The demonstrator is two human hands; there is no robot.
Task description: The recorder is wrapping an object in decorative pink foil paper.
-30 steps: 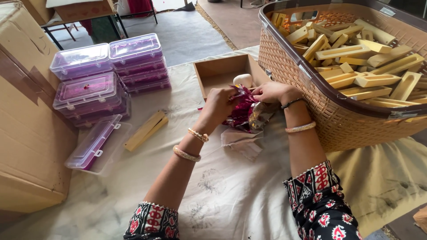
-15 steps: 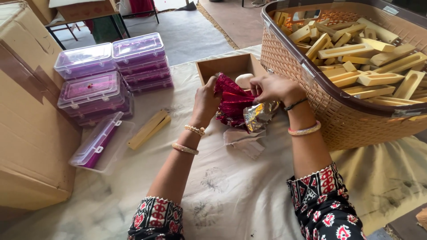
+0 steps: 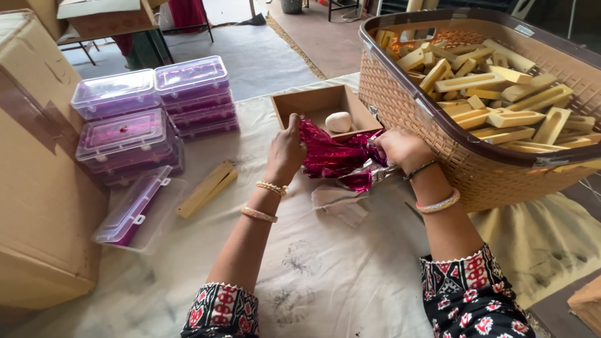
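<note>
Near the middle of the frame, the left hand (image 3: 285, 153) and the right hand (image 3: 400, 149) are each closed on an end of a crinkled magenta foil sheet (image 3: 332, 156), stretched between them just in front of a shallow brown cardboard tray (image 3: 300, 103) holding a pale egg-shaped lump (image 3: 339, 121). At upper right stands a woven tan plastic basket (image 3: 407, 100) (full of pale wooden blocks (image 3: 494, 81)). Stacked clear purple plastic boxes (image 3: 156, 106) sit at upper left on the cloth-covered bench (image 3: 350, 275), with a flat wooden piece (image 3: 206, 189) lying nearby.
</note>
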